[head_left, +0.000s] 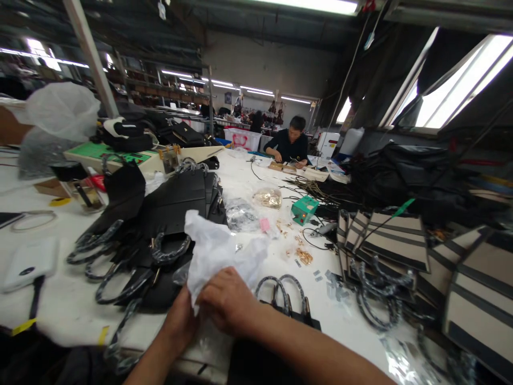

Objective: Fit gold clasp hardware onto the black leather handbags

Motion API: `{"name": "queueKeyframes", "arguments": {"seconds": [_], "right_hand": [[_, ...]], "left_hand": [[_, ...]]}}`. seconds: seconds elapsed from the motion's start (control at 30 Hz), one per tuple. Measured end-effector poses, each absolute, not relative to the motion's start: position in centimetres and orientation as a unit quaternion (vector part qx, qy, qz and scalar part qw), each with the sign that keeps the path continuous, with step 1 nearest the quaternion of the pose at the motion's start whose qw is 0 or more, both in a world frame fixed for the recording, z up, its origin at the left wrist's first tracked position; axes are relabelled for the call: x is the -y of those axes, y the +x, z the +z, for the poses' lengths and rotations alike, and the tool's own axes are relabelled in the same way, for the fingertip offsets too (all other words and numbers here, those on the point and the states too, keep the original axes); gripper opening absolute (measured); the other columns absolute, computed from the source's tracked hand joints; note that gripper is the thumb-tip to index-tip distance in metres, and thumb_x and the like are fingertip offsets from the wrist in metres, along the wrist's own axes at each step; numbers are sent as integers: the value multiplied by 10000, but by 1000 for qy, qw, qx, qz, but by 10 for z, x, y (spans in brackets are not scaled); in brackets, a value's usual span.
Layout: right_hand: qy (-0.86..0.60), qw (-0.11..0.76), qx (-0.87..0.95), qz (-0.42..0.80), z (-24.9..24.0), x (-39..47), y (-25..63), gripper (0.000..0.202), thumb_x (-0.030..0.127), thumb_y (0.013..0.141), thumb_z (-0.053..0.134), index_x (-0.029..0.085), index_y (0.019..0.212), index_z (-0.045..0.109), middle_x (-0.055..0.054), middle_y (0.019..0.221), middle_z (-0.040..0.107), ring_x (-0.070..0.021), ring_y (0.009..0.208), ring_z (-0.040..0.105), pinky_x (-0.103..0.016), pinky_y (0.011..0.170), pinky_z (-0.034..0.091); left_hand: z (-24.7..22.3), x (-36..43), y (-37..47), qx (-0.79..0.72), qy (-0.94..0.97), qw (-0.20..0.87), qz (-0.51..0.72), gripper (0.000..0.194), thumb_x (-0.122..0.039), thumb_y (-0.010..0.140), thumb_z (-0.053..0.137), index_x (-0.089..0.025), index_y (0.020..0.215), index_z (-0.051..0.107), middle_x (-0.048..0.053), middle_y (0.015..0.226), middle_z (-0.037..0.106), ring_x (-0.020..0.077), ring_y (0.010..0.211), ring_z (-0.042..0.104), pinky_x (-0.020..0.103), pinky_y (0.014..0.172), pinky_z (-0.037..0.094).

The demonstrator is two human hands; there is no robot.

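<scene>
A crumpled sheet of white tissue paper [214, 248] stands up between my hands above the table's front edge. My right hand [228, 299] is closed on its lower part, with the fingers bent over it. Lower and to the left, my left hand [182, 321] grips the paper's bottom edge; its fingers are partly hidden. Clear plastic [214, 342] shows below the hands. Beside my right forearm lies a black bag with two plastic-wrapped handles [296, 289]. Several black bag pieces [176, 198] with wrapped handles are piled just left of the paper.
A green box [304, 209] with a lit light stands mid-table, near gold-coloured metal fittings [304, 256]. Beige-and-black striped bag panels [396, 240] are stacked at the right. A white device [30, 264] lies at the left. Another person [286, 144] sits at the table's far end.
</scene>
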State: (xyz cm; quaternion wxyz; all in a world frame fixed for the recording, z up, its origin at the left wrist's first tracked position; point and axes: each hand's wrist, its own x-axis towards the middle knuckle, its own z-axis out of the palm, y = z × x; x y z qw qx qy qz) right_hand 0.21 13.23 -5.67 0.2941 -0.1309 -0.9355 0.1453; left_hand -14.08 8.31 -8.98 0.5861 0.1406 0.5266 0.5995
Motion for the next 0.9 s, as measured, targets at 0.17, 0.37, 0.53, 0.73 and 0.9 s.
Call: {"name": "queueKeyframes", "arguments": {"seconds": [0.17, 0.37, 0.53, 0.73, 0.9], "right_hand": [[-101, 160, 940, 283, -87, -107, 1, 148, 303, 820, 619, 226, 939, 659, 16, 908, 713, -125, 865, 648, -202, 815, 453], [-46, 187, 848, 494, -43, -119, 26, 287, 415, 861, 647, 187, 1020, 717, -22, 980, 739, -136, 895, 683, -190, 847, 488], [-454, 364, 752, 309, -19, -206, 64, 270, 422, 928, 542, 213, 980, 704, -27, 1019, 720, -164, 939, 669, -267, 851, 521], [-613, 288, 705, 212, -70, -312, 107, 414, 314, 725, 744, 199, 1118, 683, -105, 1215, 630, -253, 1055, 625, -373, 919, 464], [-628, 263, 701, 209, -99, -331, 109, 205, 353, 751, 701, 247, 923, 734, -31, 1029, 708, -235, 1022, 630, -325, 854, 474]], "left_hand": [[-87, -73, -136, -485, 122, 692, 521, 448, -418, 735, 735, -70, 1015, 698, 132, 782, 747, 310, 805, 730, 400, 756, 590], [-91, -83, -128, -536, 177, 623, 541, 344, -270, 707, 755, -112, 1006, 688, 103, 888, 761, 277, 866, 727, 354, 797, 574], [-112, -85, -143, -675, 228, 487, 505, 319, -381, 802, 660, -133, 1000, 696, 88, 848, 767, 293, 919, 719, 341, 752, 575], [-116, -78, -136, -695, 289, 444, 486, 401, -468, 822, 615, -135, 1030, 696, 76, 869, 767, 297, 981, 704, 338, 818, 561], [-108, -77, -128, -684, 308, 415, 515, 431, -460, 808, 607, -129, 1073, 686, 90, 1009, 760, 294, 1049, 682, 345, 907, 530]]}}
